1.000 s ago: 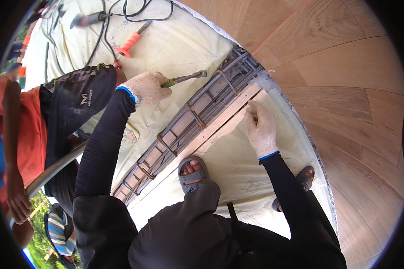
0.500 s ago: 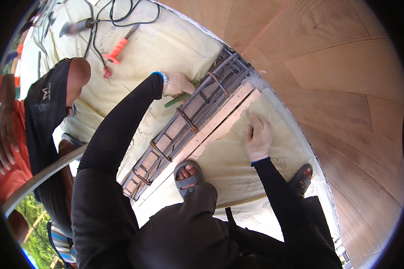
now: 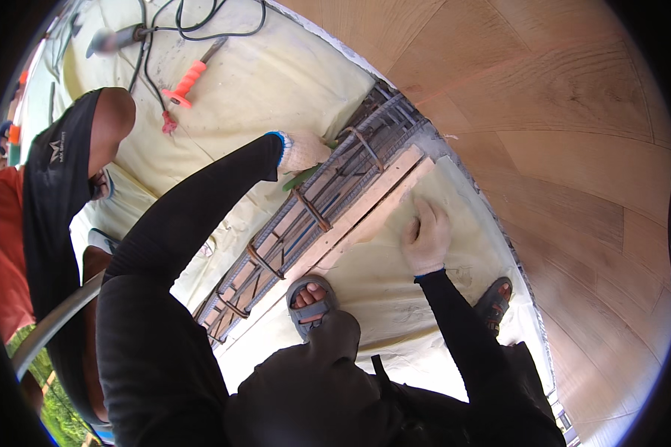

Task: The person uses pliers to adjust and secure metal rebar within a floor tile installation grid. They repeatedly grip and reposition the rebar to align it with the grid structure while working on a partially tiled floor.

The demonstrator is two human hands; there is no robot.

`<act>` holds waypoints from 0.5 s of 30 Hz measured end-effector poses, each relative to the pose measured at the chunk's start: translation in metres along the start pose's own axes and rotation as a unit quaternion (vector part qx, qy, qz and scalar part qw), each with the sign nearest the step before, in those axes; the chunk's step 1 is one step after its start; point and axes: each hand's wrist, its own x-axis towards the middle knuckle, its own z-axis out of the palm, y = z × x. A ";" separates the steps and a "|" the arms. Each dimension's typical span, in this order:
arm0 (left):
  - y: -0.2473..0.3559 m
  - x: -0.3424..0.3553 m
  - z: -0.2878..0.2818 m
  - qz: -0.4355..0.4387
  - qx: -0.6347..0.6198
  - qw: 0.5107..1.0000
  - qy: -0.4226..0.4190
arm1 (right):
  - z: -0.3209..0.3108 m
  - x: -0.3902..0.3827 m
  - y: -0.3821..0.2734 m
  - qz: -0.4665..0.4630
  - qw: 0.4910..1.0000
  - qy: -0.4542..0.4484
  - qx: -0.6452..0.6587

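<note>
My sandals (image 3: 311, 304) are by a loose, wrinkly pale sheet (image 3: 395, 298), and I reckon a fold could trip me if I step without looking. My right hand (image 3: 427, 237) is over that sheet, half curled, can't tell if anything's pinched in it. Beyond the plank (image 3: 391, 176), my left hand (image 3: 304, 151) is wrapped round a green tool (image 3: 300, 179), right at the far side of the rebar cage (image 3: 314, 211). The working end is hidden, so a blind slip could scrape my knuckles on a bar, or a loose grip could drop the tool between them. Further off there's a co-worker's knee (image 3: 115, 119), with a cable (image 3: 242, 32) that could snag a passing foot.

Count, near to far: two sandals, two gloved hands, one plank at least (dark gap along it, might be two), one green tool, one cage with at least four rusty hoops (low end's too cluttered to be sure), one bare knee, one orange-handled chisel (image 3: 189, 80), one power tool (image 3: 130, 37), cable loops too tangled to count
</note>
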 end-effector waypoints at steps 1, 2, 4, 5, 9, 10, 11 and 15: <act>-0.007 0.003 -0.006 0.005 0.122 0.992 -0.008 | 0.002 -0.004 0.000 -0.003 1.000 0.001 -0.006; -0.019 -0.002 -0.015 0.001 0.225 0.974 -0.021 | 0.005 -0.008 0.001 -0.006 1.000 0.001 -0.011; -0.031 -0.022 -0.027 -0.024 0.384 0.923 -0.019 | 0.007 -0.005 -0.009 -0.020 1.000 0.003 0.009; -0.009 -0.043 -0.025 -0.047 0.423 0.905 0.003 | 0.004 -0.003 -0.007 -0.021 1.000 0.011 0.013; 0.093 -0.151 0.002 -0.119 0.371 0.915 0.108 | 0.001 -0.008 0.005 -0.006 1.000 0.019 -0.008; 0.108 -0.169 0.008 -0.135 0.312 0.936 0.092 | 0.000 -0.007 0.004 -0.014 0.999 0.033 -0.006; 0.120 -0.183 0.014 -0.155 0.251 0.952 0.082 | 0.001 -0.005 0.002 -0.027 0.999 0.047 0.001; 0.125 -0.156 0.045 -0.159 0.252 0.954 0.001 | 0.000 -0.004 0.003 -0.035 0.999 0.032 -0.010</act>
